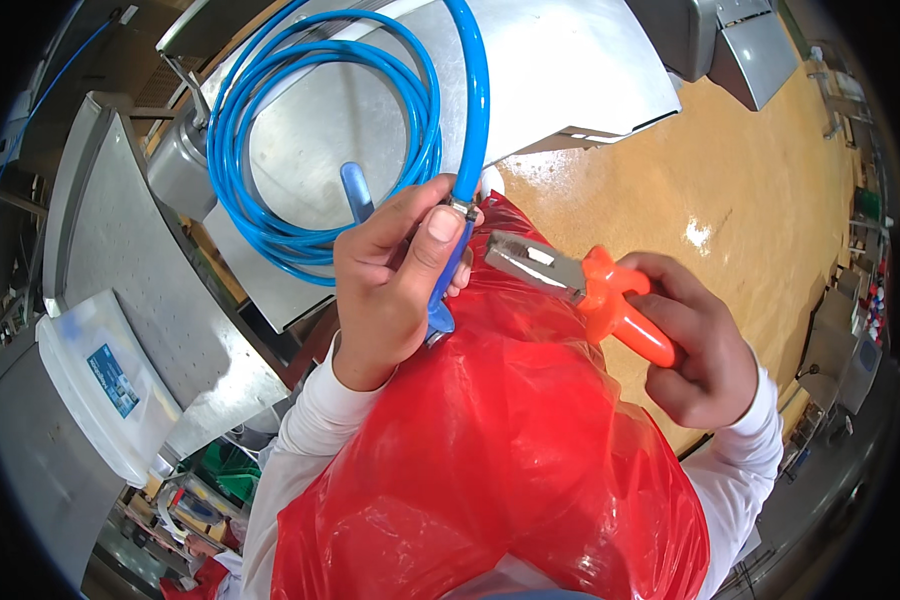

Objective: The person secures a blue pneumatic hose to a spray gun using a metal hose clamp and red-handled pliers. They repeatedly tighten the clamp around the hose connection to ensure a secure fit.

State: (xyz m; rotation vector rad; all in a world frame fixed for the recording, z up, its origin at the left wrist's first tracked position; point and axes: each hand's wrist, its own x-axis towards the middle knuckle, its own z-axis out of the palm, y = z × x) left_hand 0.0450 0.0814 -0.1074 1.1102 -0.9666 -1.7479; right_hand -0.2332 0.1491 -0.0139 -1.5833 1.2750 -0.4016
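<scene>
Between the thumb and fingers of the left hand (395, 275), which pinch together, sits a blue handle piece (451, 268). Just beyond that thumb's tip is a metal clamp (463, 208), with the blue hose (477, 110) rising from it; the hose coil (232, 165) lies farther past the knuckles. Right of these fingers, the right hand's (705, 340) fingers curl around orange-handled pliers (602, 300), their metal head near the clamp but apart.
</scene>
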